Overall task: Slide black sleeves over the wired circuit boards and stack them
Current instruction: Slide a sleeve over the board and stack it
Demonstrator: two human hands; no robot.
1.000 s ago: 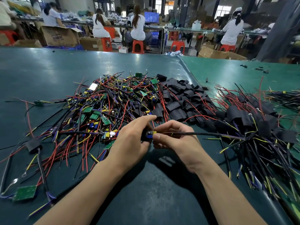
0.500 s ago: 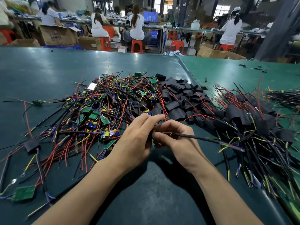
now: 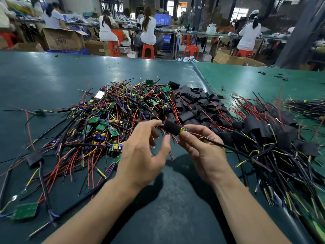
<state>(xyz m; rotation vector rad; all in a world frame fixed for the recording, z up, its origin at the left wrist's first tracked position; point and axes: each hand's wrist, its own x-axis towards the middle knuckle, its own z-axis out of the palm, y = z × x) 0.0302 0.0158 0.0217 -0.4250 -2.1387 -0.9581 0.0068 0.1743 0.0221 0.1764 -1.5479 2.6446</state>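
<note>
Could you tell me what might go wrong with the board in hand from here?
The sleeve leaves the board end exposed, held only by the right hand; it may slip off. Red leads dangle beside the open left hand and could snag the wire pile.

Workshop hall with bright windows (image 3: pixel 240 14) behind, cardboard boxes (image 3: pixel 63 39), red stools (image 3: pixel 148 51), seated workers (image 3: pixel 148 30), green surface (image 3: pixel 52 76) in front

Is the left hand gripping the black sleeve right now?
No. The left hand is open beside the black sleeve, fingers apart from it, while the right hand pinches the board end.
</note>
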